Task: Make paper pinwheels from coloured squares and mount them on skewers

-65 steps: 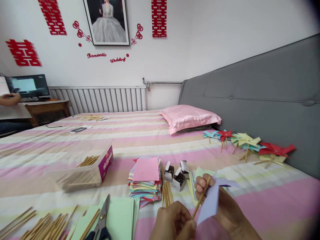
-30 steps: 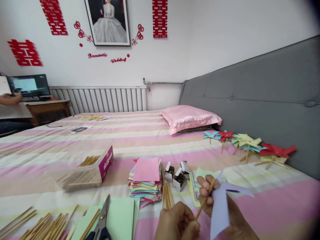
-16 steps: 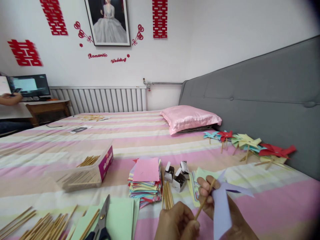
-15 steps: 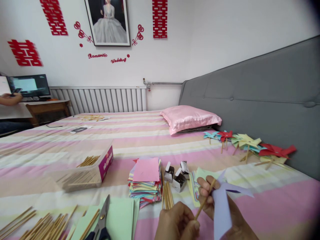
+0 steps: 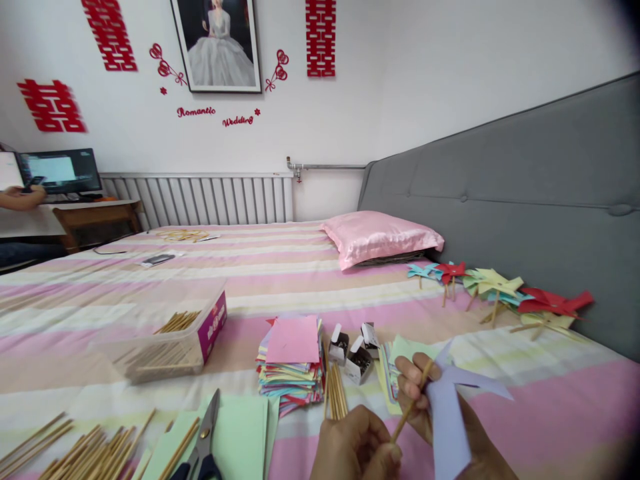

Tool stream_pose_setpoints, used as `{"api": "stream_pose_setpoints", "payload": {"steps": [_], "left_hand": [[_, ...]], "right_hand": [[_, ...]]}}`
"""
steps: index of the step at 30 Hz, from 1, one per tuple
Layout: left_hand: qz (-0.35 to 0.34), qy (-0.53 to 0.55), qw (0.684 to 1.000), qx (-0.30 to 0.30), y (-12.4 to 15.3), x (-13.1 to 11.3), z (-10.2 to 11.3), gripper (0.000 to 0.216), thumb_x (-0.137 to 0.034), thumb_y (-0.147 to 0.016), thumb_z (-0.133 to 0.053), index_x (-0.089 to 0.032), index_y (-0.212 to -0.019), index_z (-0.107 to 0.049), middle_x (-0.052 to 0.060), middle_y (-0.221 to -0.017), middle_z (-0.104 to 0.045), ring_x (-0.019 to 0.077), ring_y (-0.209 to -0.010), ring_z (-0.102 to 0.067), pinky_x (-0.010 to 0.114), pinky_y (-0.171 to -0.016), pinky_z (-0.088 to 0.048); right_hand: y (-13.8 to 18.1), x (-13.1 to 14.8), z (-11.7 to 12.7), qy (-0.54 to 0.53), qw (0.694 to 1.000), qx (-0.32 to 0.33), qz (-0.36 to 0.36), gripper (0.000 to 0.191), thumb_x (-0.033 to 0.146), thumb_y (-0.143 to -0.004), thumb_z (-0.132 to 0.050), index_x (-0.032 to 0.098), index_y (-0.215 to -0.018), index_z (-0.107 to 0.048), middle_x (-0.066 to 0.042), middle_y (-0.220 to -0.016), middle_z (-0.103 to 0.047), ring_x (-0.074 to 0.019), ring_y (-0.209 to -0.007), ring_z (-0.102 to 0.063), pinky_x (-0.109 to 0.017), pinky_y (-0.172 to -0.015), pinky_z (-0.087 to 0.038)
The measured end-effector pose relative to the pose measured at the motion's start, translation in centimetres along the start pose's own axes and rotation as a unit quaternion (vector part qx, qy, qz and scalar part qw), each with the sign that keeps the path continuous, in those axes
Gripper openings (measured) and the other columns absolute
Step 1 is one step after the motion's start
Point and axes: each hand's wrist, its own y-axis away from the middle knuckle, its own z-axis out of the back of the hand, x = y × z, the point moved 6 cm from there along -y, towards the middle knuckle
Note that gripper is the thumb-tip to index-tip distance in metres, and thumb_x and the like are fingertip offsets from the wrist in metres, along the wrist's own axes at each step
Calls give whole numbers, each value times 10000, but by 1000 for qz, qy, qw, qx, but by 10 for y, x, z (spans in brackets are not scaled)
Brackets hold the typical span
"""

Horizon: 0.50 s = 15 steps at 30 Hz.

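At the bottom edge my left hand (image 5: 356,445) is closed, pinching the lower end of a thin wooden stick (image 5: 411,404). My right hand (image 5: 425,401) is closed round the stick's upper end and a lavender paper pinwheel (image 5: 450,413), whose blades stick out to the right. Just left of my hands lie a small bundle of sticks (image 5: 335,391) and a stack of coloured paper squares (image 5: 293,360). Small white boxes (image 5: 354,347) stand behind them.
Scissors (image 5: 204,443) lie on green paper (image 5: 241,433) at the lower left, beside loose sticks (image 5: 85,453) and a clear box of sticks (image 5: 170,343). Finished pinwheels (image 5: 500,293) lie along the grey headboard (image 5: 525,193). A pink pillow (image 5: 380,237) lies further back. Another person's hand (image 5: 20,197) is at a desk, far left.
The pinwheel has turned in my right hand, its blades swinging out to the right and down. Both hands have shifted slightly right and lower.
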Motion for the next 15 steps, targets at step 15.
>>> {"api": "stream_pose_setpoints", "payload": {"steps": [15], "left_hand": [[-1,16,1000,1,-1,4,-2,266,-411,-661,-545,-165,-629,-450,31,-516,-533,87,-423,-444,187,-410,-288]], "right_hand": [[42,1,2,60,996,-48,45,258,236,-601,-729,370,-805,-646,-20,-1020,-633,-273,-1005,-544,-400,-832,-466]]}}
